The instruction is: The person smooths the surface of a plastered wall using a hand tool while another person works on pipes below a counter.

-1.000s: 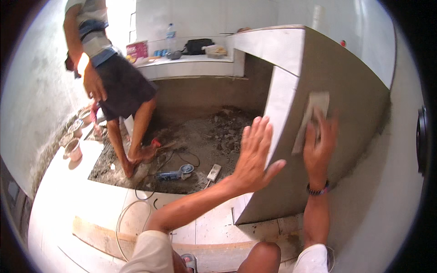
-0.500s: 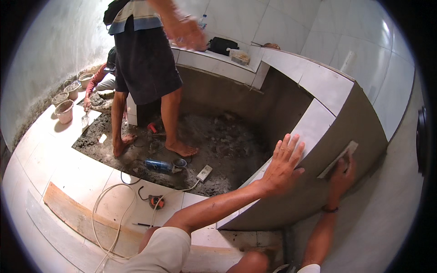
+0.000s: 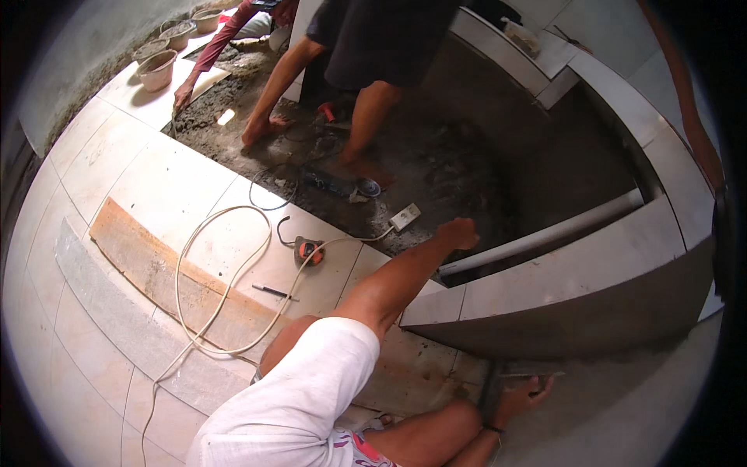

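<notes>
My left hand (image 3: pixel 459 232) is closed over the inner side of a low wall, beside the wall's pale inner edge strip. Whether anything is inside its fingers is hidden. Low on the right, my right hand (image 3: pixel 529 397) grips a flat plastering trowel (image 3: pixel 531 373), seen nearly edge-on near the foot of the wall. That wall has a grey plastered outer face (image 3: pixel 576 331) and a white tiled top (image 3: pixel 580 276). Between my left hand and the pit's rubble lies a white power socket block (image 3: pixel 405 217) with a cable.
A co-worker's bare legs (image 3: pixel 372 109) stand in the rubble pit by an angle grinder (image 3: pixel 331 183). Another person's red sleeve (image 3: pixel 226 39) reaches in near mortar buckets (image 3: pixel 157 71). A looped cable (image 3: pixel 180 276), a tape measure (image 3: pixel 309 251) and a plank (image 3: pixel 148 249) lie on the tiles.
My left hand has gone from spread open by the wall to closed over its inner side. My right hand and trowel have moved down the plastered face to its foot. The view has shifted.
</notes>
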A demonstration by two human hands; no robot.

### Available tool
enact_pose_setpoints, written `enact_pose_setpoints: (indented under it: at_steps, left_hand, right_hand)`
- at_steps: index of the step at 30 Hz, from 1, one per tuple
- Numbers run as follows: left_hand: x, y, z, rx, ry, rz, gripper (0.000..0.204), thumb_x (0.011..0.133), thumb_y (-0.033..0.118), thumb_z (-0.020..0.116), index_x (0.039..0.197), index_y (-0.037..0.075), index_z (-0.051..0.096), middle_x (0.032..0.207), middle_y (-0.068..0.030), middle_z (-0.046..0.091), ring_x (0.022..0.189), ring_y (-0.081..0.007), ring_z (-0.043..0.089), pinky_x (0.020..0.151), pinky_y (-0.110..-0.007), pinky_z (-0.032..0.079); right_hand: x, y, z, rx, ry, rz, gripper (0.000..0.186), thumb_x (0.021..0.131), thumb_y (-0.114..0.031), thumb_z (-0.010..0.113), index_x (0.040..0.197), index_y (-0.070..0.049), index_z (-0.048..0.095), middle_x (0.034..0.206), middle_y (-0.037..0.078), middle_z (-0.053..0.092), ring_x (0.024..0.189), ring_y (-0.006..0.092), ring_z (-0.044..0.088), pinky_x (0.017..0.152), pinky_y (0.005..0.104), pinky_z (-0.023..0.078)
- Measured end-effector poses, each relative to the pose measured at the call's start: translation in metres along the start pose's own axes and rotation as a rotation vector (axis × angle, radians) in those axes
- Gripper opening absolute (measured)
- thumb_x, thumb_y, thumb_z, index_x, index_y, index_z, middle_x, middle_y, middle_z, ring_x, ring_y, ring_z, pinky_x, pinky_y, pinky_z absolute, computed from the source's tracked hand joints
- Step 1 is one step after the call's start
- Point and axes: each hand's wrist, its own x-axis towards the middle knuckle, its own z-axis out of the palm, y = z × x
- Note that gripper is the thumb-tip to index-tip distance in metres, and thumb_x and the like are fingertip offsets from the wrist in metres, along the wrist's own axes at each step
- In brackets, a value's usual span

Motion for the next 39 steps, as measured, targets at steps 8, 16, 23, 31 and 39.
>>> enact_pose_setpoints:
  at_steps: [8,16,23,31,39]
  left_hand:
    - [-0.002,-0.049,0.059,0.206,-0.253,-0.197,0.042,0.085,0.019,0.061,0.125,0.011,0.061,0.129,-0.0124,0.061,0.119,-0.0345,0.058,0.090,-0.060,0.047]
    - [0.017,-0.038,0.085,0.067,-0.249,-0.174,0.041,0.085,0.021,0.064,0.125,0.011,0.062,0.132,-0.0131,0.059,0.123,-0.0351,0.054,0.097,-0.061,0.042]
    - [0.040,-0.071,0.110,0.034,-0.291,-0.174,0.036,0.087,0.019,0.062,0.122,0.010,0.065,0.129,-0.0139,0.061,0.119,-0.0339,0.058,0.094,-0.057,0.047]
    - [0.044,-0.089,0.138,0.061,-0.320,-0.130,0.030,0.080,0.009,0.064,0.109,0.005,0.068,0.111,-0.0176,0.067,0.104,-0.0335,0.065,0.085,-0.046,0.053]
    - [0.036,-0.075,0.120,0.029,-0.348,-0.254,0.041,0.074,0.012,0.075,0.115,0.009,0.068,0.118,-0.0148,0.067,0.111,-0.0317,0.064,0.088,-0.044,0.053]
  right_hand:
    - [0.003,-0.068,-0.078,0.366,0.045,-0.012,0.053,0.093,-0.015,0.052,0.142,-0.001,0.038,0.132,0.015,0.049,0.110,0.0255,0.056,0.090,0.0356,0.049]
    - [-0.048,-0.090,-0.082,0.424,-0.125,0.231,0.052,0.087,-0.013,0.050,0.137,-0.002,0.040,0.122,0.011,0.053,0.110,0.0228,0.054,0.095,0.0376,0.045]
    - [-0.056,-0.071,-0.086,0.271,-0.199,0.279,0.047,0.090,-0.016,0.049,0.134,-0.001,0.043,0.121,0.010,0.053,0.110,0.0210,0.053,0.095,0.0356,0.042]
    - [-0.057,-0.049,-0.106,0.422,-0.133,0.382,0.050,0.096,-0.024,0.051,0.140,-0.004,0.039,0.126,0.009,0.051,0.113,0.0213,0.052,0.097,0.0370,0.043]
    - [-0.047,-0.028,-0.122,0.460,-0.240,0.400,0.054,0.097,-0.021,0.051,0.145,-0.006,0.033,0.132,0.009,0.050,0.117,0.0214,0.052,0.099,0.0366,0.043]
